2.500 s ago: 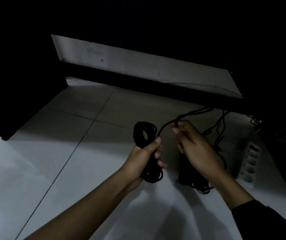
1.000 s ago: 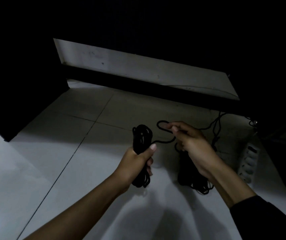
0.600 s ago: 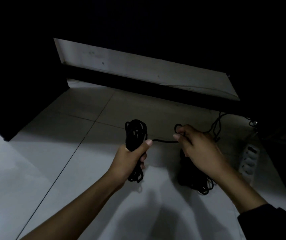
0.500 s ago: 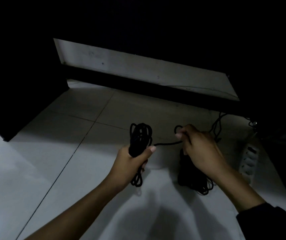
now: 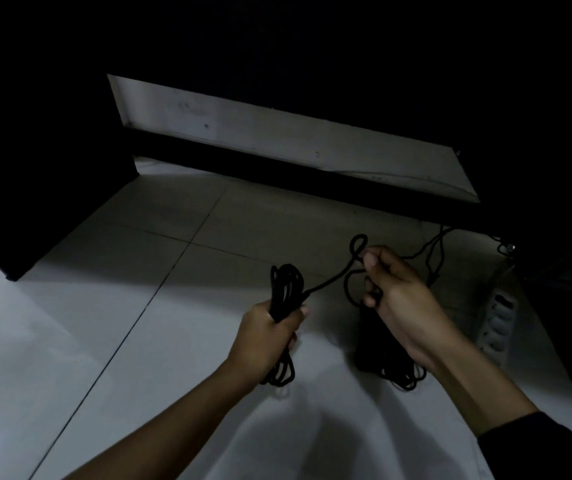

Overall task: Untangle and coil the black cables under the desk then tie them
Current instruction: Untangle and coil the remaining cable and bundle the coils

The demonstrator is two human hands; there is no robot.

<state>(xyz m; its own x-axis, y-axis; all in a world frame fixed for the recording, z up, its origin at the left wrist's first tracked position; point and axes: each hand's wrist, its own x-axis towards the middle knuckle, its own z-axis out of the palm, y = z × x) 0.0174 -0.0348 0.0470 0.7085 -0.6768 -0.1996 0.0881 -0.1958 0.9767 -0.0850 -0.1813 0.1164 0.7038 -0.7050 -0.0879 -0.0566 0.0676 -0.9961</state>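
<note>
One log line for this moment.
left hand: grips coiled black cable | right hand: pinches loose cable end | untied

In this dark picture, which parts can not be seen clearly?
- Head view: the cable pile lies partly behind the right hand.
- The middle of the coil is covered by the left hand.
- The power strip: sockets too dim to count.
- Under the desk, darkness hides where the cables lead.

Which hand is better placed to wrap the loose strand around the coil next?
The right hand, probably. It already pinches the loose strand running from the coil, while the left hand grips that coil and cannot let go.
</note>
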